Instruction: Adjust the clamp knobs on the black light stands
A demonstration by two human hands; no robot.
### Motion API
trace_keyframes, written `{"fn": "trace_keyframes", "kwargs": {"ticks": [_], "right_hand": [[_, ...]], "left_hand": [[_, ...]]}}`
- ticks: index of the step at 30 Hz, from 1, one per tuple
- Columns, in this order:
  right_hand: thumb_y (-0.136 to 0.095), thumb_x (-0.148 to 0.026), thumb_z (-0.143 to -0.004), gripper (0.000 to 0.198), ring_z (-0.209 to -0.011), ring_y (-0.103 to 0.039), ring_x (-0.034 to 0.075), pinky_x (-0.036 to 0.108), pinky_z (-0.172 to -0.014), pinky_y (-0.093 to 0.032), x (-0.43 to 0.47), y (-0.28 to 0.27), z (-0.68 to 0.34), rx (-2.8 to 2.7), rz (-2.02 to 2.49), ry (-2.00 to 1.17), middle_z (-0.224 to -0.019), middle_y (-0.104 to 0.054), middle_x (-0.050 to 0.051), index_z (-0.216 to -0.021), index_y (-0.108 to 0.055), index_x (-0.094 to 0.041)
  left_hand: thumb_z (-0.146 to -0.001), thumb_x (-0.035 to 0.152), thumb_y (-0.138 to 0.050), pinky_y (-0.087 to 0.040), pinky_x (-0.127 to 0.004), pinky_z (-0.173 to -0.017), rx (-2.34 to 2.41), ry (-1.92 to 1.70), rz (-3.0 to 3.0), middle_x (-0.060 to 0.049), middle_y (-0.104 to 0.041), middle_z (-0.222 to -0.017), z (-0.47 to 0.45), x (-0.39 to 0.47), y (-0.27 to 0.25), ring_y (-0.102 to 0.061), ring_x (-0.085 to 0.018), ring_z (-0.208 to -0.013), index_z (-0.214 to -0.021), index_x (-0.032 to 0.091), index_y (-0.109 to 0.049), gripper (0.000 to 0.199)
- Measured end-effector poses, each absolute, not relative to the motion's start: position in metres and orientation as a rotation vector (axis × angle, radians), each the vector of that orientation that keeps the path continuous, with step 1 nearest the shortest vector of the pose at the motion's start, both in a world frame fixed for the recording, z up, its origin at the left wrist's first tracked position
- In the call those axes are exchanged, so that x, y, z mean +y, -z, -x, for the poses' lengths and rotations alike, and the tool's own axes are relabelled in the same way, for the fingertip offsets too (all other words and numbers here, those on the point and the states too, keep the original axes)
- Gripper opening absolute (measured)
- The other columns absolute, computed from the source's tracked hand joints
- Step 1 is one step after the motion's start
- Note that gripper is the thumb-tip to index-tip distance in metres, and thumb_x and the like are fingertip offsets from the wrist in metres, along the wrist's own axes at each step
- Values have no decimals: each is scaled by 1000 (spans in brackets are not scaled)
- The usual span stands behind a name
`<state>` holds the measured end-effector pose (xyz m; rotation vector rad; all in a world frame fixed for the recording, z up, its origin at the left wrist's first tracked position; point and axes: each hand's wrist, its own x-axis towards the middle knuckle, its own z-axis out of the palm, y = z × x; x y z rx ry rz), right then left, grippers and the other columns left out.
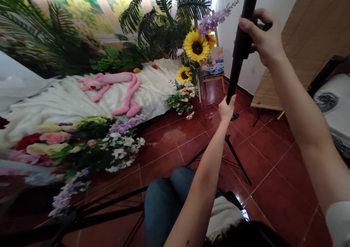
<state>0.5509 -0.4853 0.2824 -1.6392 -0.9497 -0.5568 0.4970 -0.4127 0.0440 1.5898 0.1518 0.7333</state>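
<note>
A black light stand rises before me, leaning a little to the right, its tripod legs spread over the floor. My left hand is wrapped round the lower part of the pole. Higher up, my right hand grips the pole's collar, thumb on the near side and fingers about the knob. Some of those fingers are hidden behind the pole. Just under my left hand sits a second small knob. The top of the stand is out of view.
A pink plush toy lies on white draped cloth. Artificial flowers, sunflowers and palm fronds surround it. Another black stand's legs cross at lower left. At right are a wooden board and a white ornate piece.
</note>
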Motion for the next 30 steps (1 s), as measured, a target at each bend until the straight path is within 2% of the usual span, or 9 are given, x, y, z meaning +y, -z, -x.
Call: {"fn": "trace_keyframes", "kwargs": {"ticks": [2, 6, 11, 15, 19, 25, 30], "right_hand": [[-75, -56, -66, 55, -75, -65, 8, 20, -64, -49, -481, -286, -549, -904, 1620, 532, -81, -65, -3, -96, -66, -11], [-78, -47, -68, 45, -68, -60, 5, 18, -61, -47, -476, -285, -542, -869, 1655, 715, -81, -68, -1, -90, -68, -9], [-77, -40, -75, 28, -70, -62, 8, 20, -62, -45, -474, -284, -525, -810, 1772, 965, -82, -72, 0, -82, -69, -14], [-78, -28, -74, 18, -65, -59, 6, 18, -58, -43, -474, -279, -526, -835, 1711, 852, -79, -70, -1, -81, -68, -14], [-78, -16, -72, 16, -60, -57, 3, 17, -54, -41, -475, -262, -537, -857, 1594, 624, -73, -65, -3, -82, -66, -11], [-80, -26, -69, 22, -57, -55, 5, 18, -54, -42, -474, -220, -529, -761, 1699, 703, -64, -63, -6, -82, -66, -16], [-75, -33, -73, 25, -71, -64, 12, 25, -69, -52, -476, -182, -525, -823, 1679, 697, -77, -68, -1, -87, -66, -14]], "left_hand": [[-81, 75, -44, -41, -27, -62, 156, -739, -1583, -1, -56, -58, -495, -413, -45, -54, -13, -56, -80, 21, -64, 58], [-84, 71, -43, -42, -27, -64, 149, -741, -1602, -1, -57, -60, -489, -415, -48, -56, -13, -59, -79, 20, -63, 55], [-77, 63, -63, -44, -28, -71, 188, -799, -1659, -3, -64, -75, -479, -415, -56, -61, -15, -71, -90, 20, -61, 45], [-77, 50, -69, -48, -29, -79, 125, -782, -1673, -3, -69, -86, -477, -412, -59, -64, -15, -80, -92, 22, -58, 34], [-78, 39, -71, -48, -29, -79, 67, -770, -1725, -2, -69, -83, -482, -408, -54, -64, -15, -77, -83, 22, -59, 21], [-80, 35, -68, -48, -30, -74, 125, -810, -1757, -4, -69, -83, -489, -404, -45, -64, -17, -76, -85, 21, -62, 15], [-77, 39, -71, -50, -31, -80, 94, -788, -1737, -4, -70, -87, -492, -403, -42, -65, -16, -80, -92, 21, -63, 25]]}}
